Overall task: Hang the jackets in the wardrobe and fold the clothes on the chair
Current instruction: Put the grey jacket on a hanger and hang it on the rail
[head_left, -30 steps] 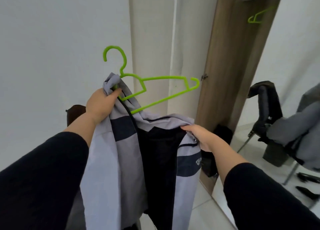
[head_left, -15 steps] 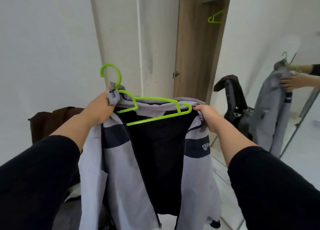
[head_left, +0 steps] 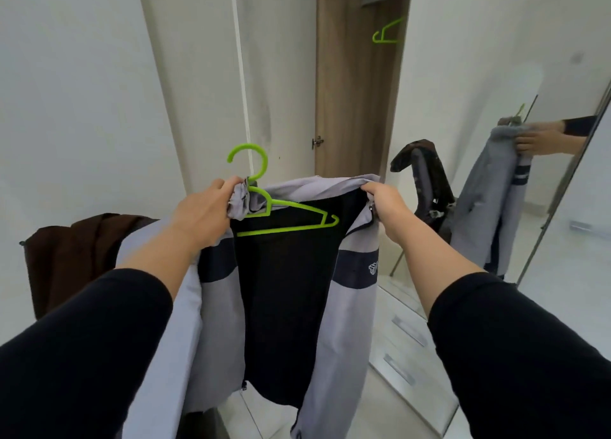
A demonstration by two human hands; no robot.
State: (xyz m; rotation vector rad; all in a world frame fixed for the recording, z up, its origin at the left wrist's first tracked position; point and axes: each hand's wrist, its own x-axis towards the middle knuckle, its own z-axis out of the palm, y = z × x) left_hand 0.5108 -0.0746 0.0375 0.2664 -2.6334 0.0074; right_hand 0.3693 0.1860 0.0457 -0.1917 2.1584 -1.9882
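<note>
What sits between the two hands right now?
In the head view, the green hanger and the jacket collar span the stretch between the left hand and right hand; each hand grips the jacket.

A grey and navy jacket (head_left: 287,293) of smooth, matt cloth with a dark lining. Inside its collar, a glossy lime-green plastic hanger (head_left: 264,207). Behind the jacket, a matt wood-grain wardrobe door (head_left: 344,84); to the jacket's right, a glassy mirror (head_left: 529,190); left, brown cloth (head_left: 72,256).
</note>
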